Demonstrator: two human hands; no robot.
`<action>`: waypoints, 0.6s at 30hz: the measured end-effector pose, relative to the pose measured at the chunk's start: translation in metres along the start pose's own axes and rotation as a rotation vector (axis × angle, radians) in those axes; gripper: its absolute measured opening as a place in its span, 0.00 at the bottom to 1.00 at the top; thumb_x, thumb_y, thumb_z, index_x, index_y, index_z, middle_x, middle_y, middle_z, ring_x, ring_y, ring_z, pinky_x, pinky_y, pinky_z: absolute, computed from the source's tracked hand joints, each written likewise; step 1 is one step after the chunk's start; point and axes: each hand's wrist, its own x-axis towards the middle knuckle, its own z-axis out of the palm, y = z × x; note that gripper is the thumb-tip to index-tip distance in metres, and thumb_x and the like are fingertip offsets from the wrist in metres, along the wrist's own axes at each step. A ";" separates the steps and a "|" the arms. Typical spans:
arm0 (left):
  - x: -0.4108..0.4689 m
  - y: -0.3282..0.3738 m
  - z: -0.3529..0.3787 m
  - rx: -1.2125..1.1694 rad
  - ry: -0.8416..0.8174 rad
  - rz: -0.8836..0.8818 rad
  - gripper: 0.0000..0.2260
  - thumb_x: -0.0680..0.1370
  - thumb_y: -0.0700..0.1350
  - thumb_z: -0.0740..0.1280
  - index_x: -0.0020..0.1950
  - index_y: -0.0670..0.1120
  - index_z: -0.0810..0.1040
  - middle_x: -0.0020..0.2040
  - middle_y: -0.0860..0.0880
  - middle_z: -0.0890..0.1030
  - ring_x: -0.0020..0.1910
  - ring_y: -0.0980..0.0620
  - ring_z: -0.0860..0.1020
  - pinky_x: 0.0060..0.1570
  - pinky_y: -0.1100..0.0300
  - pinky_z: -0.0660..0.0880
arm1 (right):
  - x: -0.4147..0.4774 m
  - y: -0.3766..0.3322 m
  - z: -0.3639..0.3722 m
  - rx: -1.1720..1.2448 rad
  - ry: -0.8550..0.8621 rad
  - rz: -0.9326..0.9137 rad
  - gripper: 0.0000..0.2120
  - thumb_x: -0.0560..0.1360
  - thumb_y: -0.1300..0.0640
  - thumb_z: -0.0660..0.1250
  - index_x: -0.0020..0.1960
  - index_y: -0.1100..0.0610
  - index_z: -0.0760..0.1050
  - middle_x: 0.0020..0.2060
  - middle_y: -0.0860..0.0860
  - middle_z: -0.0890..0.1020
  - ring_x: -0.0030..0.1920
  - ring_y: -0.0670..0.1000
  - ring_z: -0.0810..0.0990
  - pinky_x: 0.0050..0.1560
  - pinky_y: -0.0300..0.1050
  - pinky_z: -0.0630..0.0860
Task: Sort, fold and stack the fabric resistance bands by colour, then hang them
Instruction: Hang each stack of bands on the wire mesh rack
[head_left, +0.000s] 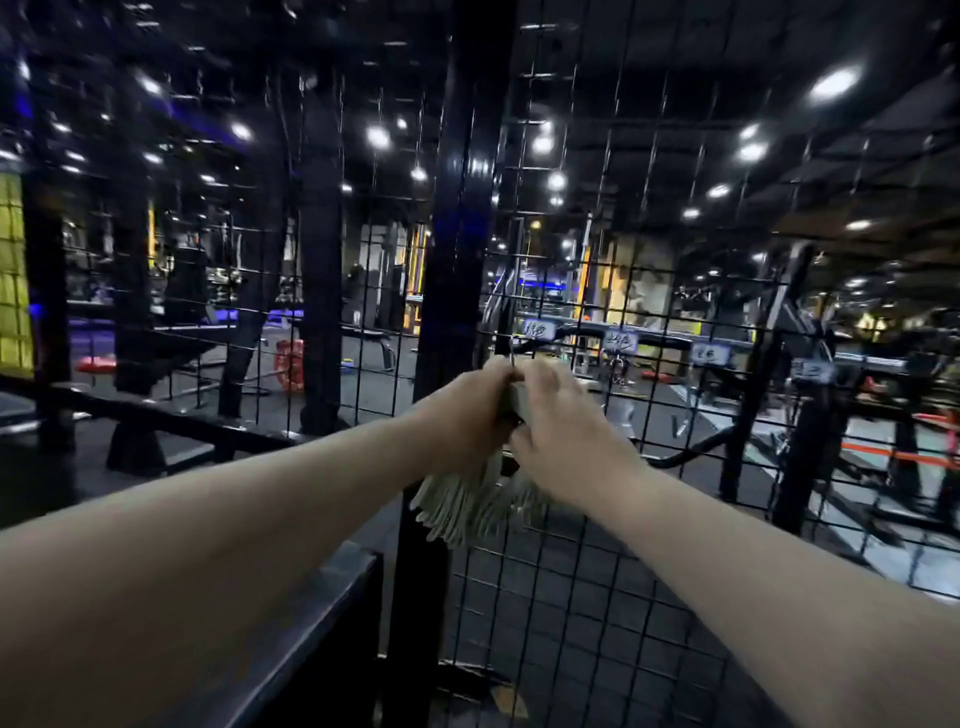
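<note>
At 9 o'clock, on the far edge, stands a yellow panel (13, 275). A black rail (291, 623) runs in from 7 o'clock toward a thick black post (457, 234) that rises through the middle to 12 o'clock.

The left forearm reaches up from 8 o'clock. The left hand (467, 410), just below centre, has its fingers curled round the upper part of a bundle of fabric bands (467, 504), gripping it tight. The bundle is grey-green. Its folded layers fan out below both hands toward 6 o'clock, in front of the post's foot and the wire grid (649, 597).

Just above the knuckles, at the bundle's 12 o'clock, a thin metal hook (513, 353) sticks out from the grid. Blur hides whether the bands are on it.

The right hand (561, 426) touches the left at its 3 o'clock, fingers wrapped over the top of the same bundle and holding it. Its forearm comes in from 4 o'clock.

Along the grid toward 3 o'clock runs a row of small labels (621, 341) with handwriting too blurred to read. Ceiling lights (834, 83) glow at 1 o'clock.
</note>
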 end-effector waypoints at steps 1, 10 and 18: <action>0.007 -0.005 0.004 -0.003 -0.006 0.002 0.09 0.77 0.41 0.65 0.52 0.47 0.65 0.45 0.49 0.79 0.44 0.49 0.79 0.39 0.56 0.72 | 0.004 0.000 0.011 0.028 0.002 0.038 0.20 0.76 0.57 0.61 0.65 0.56 0.58 0.60 0.56 0.67 0.61 0.58 0.70 0.60 0.55 0.73; 0.023 -0.049 0.025 0.022 0.059 0.006 0.07 0.77 0.42 0.65 0.54 0.48 0.71 0.43 0.54 0.77 0.40 0.54 0.77 0.32 0.66 0.69 | 0.027 0.012 0.067 0.183 0.016 0.170 0.18 0.79 0.59 0.57 0.69 0.53 0.61 0.62 0.54 0.68 0.60 0.57 0.71 0.60 0.56 0.72; 0.066 -0.077 0.003 0.196 0.122 0.071 0.05 0.78 0.44 0.66 0.53 0.48 0.75 0.51 0.51 0.73 0.47 0.53 0.75 0.50 0.58 0.74 | 0.084 0.021 0.052 0.049 -0.062 0.156 0.14 0.79 0.66 0.55 0.64 0.62 0.68 0.59 0.60 0.69 0.55 0.61 0.75 0.51 0.51 0.76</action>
